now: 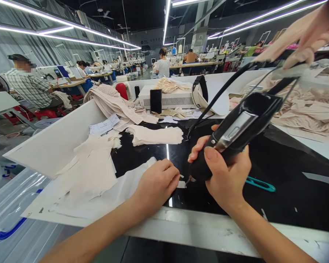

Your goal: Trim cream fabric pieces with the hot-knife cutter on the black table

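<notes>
My right hand (224, 175) grips a black corded hand tool (235, 133) with a silver plate, its tip pointing down at the black table top (276, 164). My left hand (157, 182) presses with closed fingers on a small pale fabric piece (181, 183) right at the tool's tip. A large pale sheet (98, 193) lies under my left wrist. The tool's black cord (222, 91) runs up to the right.
Stacks of beige fabric pieces (153, 135) lie behind my hands. A teal snipper (260, 183) rests at the right. A black phone (155, 101) leans on a white box. Another person's hand (304, 36) reaches in at the top right. Workers sit at sewing tables behind.
</notes>
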The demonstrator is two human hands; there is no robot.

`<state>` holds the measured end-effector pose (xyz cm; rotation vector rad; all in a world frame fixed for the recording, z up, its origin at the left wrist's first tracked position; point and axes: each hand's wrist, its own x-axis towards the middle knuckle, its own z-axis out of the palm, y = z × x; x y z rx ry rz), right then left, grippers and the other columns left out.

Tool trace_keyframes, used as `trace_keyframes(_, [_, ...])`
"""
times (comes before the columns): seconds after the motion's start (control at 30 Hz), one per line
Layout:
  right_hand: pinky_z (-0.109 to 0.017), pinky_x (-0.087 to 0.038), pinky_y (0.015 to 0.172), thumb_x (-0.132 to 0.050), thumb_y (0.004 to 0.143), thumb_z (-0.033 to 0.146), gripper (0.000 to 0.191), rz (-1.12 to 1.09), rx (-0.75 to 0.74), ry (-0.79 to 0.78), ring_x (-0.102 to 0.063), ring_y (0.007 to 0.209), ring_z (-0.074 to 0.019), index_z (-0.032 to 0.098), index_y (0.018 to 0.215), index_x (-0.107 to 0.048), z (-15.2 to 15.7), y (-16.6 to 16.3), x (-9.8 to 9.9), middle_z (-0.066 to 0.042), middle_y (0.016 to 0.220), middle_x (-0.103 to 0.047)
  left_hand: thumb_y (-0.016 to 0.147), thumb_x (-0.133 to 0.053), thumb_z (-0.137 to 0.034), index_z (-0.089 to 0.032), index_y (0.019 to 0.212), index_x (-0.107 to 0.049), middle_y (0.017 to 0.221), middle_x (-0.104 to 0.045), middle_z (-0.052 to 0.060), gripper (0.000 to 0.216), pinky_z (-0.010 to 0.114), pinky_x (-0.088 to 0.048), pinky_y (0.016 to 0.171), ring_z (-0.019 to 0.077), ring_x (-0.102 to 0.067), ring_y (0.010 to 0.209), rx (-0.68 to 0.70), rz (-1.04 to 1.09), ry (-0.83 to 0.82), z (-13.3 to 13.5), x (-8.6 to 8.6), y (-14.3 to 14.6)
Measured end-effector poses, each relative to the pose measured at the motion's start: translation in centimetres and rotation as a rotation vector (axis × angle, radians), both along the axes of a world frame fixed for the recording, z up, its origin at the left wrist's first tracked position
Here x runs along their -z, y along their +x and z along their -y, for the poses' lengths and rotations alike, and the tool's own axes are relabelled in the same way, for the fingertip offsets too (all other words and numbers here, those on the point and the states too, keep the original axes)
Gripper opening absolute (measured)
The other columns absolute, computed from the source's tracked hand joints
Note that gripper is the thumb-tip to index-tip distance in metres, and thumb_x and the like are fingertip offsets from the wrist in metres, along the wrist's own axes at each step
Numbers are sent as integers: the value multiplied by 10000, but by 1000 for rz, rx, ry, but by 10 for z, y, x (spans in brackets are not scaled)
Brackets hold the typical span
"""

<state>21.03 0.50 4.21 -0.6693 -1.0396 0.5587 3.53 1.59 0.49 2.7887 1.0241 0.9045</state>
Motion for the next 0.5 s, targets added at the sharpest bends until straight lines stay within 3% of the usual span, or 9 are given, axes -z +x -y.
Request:
trace_keyframes(0.2, [-283,-621,582,-985,931,514,423,-8,-16,8,-703,620,-145,288,1104,-672,2,0,-1,63,864,-760,1153,-565,-101,-197,868,-665,908,-674,28,316,343,-471,682,196,-605,766,51,-199,224,5,19,-5])
trace_keyframes(0.5, [-285,-629,588,-989,926,509,413,-14,-8,-5,-705,624,-144,286,1093,-685,3,1,-1,60,875,-766,1181,-606,-160,-202,964,-727,942,-738,19,252,349,-460,731,200,-647,812,79,-212,208,11,21,-11])
